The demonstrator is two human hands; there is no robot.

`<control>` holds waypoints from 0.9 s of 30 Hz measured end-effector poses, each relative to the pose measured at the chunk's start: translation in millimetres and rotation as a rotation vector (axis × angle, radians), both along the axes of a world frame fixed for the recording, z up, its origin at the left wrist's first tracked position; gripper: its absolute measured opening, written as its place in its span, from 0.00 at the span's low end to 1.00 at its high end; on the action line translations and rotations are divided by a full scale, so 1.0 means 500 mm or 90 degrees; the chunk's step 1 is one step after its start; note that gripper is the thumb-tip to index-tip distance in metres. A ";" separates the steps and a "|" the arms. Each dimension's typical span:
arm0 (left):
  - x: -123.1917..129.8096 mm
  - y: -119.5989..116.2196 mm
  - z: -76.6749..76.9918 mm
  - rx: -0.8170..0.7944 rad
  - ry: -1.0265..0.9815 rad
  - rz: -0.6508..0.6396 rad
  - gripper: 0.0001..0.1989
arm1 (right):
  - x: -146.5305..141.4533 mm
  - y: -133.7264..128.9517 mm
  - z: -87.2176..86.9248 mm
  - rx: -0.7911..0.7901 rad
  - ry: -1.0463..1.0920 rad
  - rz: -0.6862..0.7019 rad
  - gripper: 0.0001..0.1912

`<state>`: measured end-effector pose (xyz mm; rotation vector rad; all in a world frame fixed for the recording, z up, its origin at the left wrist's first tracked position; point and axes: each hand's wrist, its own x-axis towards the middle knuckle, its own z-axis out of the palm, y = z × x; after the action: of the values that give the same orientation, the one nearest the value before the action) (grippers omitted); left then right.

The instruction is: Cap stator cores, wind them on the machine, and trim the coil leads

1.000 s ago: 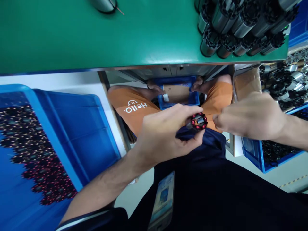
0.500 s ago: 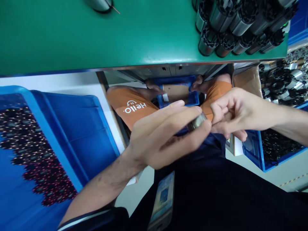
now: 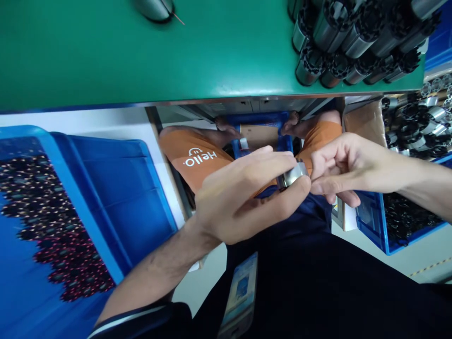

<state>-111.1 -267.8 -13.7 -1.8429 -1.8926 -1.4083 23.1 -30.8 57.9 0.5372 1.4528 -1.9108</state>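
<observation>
Over my lap, my left hand [image 3: 243,195] grips a short shiny metal stator core [image 3: 293,176] between its thumb and fingers. The core lies roughly sideways, with its right end toward my other hand. Right at that end is my right hand [image 3: 360,167], its thumb and index finger pinched together and the other fingers curled. Whatever sits between those fingertips is hidden from view. A dark edge shows at the core's right end, too small to make out.
Several metal cores with black slotted ends [image 3: 337,66] stand on the green table [image 3: 212,56] at the right. One more metal cylinder [image 3: 155,9] sits far left. A blue bin [image 3: 116,188] is left, beside dark wound parts [image 3: 67,230]. Black pieces [image 3: 409,216] fill a bin at right.
The stator core has turned slightly and more of its shiny side shows. My right hand has shifted a little and the pinch stays at the core's end. The view has moved slightly.
</observation>
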 end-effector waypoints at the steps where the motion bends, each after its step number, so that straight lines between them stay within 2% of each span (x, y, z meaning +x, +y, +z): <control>1: 0.002 0.000 0.002 -0.005 0.013 0.001 0.08 | 0.000 -0.008 0.005 0.042 0.025 -0.012 0.19; 4: -0.004 -0.007 0.012 -0.037 -0.035 0.049 0.14 | 0.016 -0.011 0.029 0.215 0.138 -0.062 0.19; 7: -0.047 -0.031 0.018 -0.083 -0.060 0.159 0.16 | 0.051 0.018 0.032 0.322 0.184 -0.108 0.13; 11: -0.182 -0.071 -0.004 -0.148 -0.084 0.423 0.19 | 0.099 0.044 -0.022 0.308 0.158 -0.104 0.14; 13: -0.255 -0.083 -0.025 -0.169 -0.120 0.494 0.22 | 0.115 0.031 -0.058 0.271 0.126 -0.093 0.17; 16: -0.315 -0.079 -0.049 -0.144 -0.110 0.514 0.24 | 0.132 -0.004 -0.103 0.235 0.077 -0.066 0.22; 19: -0.298 -0.041 -0.058 -0.103 -0.049 0.498 0.32 | 0.140 -0.034 -0.128 0.212 0.071 -0.049 0.23; 23: -0.266 0.055 -0.089 -0.077 -0.140 0.399 0.37 | 0.139 -0.053 -0.137 0.199 0.071 -0.070 0.25; 27: -0.297 0.132 -0.121 -0.060 -0.219 0.433 0.37 | 0.136 -0.065 -0.124 0.249 0.130 -0.041 0.25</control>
<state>-259.4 -202.0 -74.2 -0.8460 -2.4454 -1.4409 91.2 -63.2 -4.3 0.5828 1.9828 -1.7757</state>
